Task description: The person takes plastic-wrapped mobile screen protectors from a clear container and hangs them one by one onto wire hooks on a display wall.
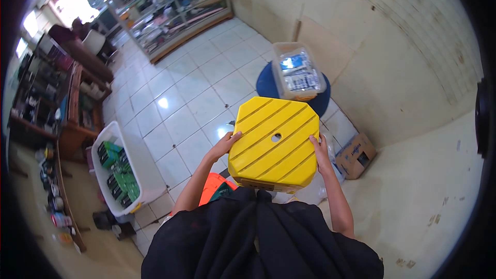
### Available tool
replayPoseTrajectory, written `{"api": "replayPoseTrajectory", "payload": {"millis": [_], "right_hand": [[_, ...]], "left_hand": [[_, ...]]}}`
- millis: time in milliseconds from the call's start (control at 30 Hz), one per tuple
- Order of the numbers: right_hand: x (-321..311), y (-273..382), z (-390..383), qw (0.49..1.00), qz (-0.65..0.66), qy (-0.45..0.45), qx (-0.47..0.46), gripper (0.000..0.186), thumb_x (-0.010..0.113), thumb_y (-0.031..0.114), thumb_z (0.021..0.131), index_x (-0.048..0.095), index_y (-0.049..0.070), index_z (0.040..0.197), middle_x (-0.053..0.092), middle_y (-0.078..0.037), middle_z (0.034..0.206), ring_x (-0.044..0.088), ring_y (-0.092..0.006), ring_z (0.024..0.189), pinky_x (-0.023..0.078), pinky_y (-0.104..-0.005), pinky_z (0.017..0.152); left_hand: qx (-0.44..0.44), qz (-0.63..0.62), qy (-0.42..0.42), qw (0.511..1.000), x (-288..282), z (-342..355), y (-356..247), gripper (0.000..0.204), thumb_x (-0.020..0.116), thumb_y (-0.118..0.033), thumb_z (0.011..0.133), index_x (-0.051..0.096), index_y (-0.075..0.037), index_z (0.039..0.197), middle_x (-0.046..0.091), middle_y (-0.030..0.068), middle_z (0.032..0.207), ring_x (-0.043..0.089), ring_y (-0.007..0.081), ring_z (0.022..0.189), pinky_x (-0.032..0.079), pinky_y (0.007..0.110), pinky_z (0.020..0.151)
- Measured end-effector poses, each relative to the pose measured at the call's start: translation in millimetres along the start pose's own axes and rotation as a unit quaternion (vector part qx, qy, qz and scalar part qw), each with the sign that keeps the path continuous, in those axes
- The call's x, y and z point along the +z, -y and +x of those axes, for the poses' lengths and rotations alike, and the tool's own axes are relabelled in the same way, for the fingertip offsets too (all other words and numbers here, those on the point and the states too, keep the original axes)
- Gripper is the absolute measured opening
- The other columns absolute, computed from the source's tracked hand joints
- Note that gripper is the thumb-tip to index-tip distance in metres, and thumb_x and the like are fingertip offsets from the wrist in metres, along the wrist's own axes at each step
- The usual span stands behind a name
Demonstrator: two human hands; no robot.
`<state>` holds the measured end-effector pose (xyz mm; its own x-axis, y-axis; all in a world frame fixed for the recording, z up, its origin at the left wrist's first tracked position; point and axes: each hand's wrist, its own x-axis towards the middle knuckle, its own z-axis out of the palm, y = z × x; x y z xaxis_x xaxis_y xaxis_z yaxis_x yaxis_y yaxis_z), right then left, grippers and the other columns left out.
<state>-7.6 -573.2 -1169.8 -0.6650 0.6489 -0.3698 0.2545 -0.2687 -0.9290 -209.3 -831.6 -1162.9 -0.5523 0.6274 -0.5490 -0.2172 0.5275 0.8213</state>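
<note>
Black clothing (217, 237) nearest, the yellow stool (274, 150) sits between gripping fingers (231, 139).

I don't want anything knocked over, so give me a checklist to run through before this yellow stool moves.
1. Left fingers on the yellow stool at its left edge: ok.
2. Right fingers on its right edge: ok.
3. Nothing lying on its top: ok.
4. Its feet off the floor: cannot tell, hidden beneath the top.
5. Space just beyond it free: not ok, a plastic box on a round blue stool stands there.
6. White tub on the left apart from it: ok.
</note>
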Motion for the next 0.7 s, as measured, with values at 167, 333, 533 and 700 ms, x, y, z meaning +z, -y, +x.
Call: {"api": "replayPoseTrajectory", "payload": {"millis": [167, 333, 533, 700], "right_hand": [[75.7, 11.2, 28.3, 0.997, -0.018, 0.076, 0.001, 0.064, 0.058, 0.034, 0.082, 0.027, 0.003, 0.129, 0.051, -0.016, 0.106, 0.055, -0.0197, 0.092, 0.044, -0.0286, 0.078], [159.0, 20.9, 74.8, 0.991, -0.007, 0.133, -0.018, 0.066, 0.061, 0.035, 0.079, 0.029, 0.002, 0.127, 0.051, -0.015, 0.109, 0.053, -0.0209, 0.097, 0.044, -0.0289, 0.081], [261.5, 58.4, 116.5, 0.981, -0.023, 0.190, -0.018, 0.066, 0.060, 0.035, 0.080, 0.027, 0.000, 0.125, 0.051, -0.019, 0.109, 0.055, -0.0207, 0.095, 0.045, -0.0286, 0.081], [326.4, 100.7, 146.3, 0.979, -0.014, 0.199, -0.045, 0.062, 0.057, 0.033, 0.082, 0.026, 0.000, 0.125, 0.054, -0.019, 0.104, 0.057, -0.0207, 0.091, 0.047, -0.0289, 0.076]], "left_hand": [[-0.022, -0.036, -0.069, 0.997, -59.6, -25.2, 21.7, 0.066, 0.036, -0.059, 0.085, 0.042, -0.004, 0.120, 0.052, 0.0067, 0.103, 0.049, 0.0145, 0.096, 0.039, 0.032, 0.085], [-0.018, -0.074, -0.121, 0.990, -129.3, -36.2, 18.7, 0.066, 0.037, -0.060, 0.084, 0.044, -0.005, 0.118, 0.053, 0.0058, 0.103, 0.049, 0.0139, 0.094, 0.041, 0.031, 0.080], [0.022, -0.101, -0.229, 0.968, -215.5, -7.0, 43.4, 0.059, 0.040, -0.055, 0.085, 0.053, -0.003, 0.110, 0.060, 0.0048, 0.092, 0.056, 0.0114, 0.080, 0.044, 0.025, 0.068], [0.060, -0.132, -0.276, 0.950, -274.5, 15.9, 9.1, 0.062, 0.048, -0.052, 0.082, 0.051, 0.003, 0.109, 0.059, 0.0091, 0.093, 0.056, 0.0147, 0.081, 0.043, 0.026, 0.072]]}}
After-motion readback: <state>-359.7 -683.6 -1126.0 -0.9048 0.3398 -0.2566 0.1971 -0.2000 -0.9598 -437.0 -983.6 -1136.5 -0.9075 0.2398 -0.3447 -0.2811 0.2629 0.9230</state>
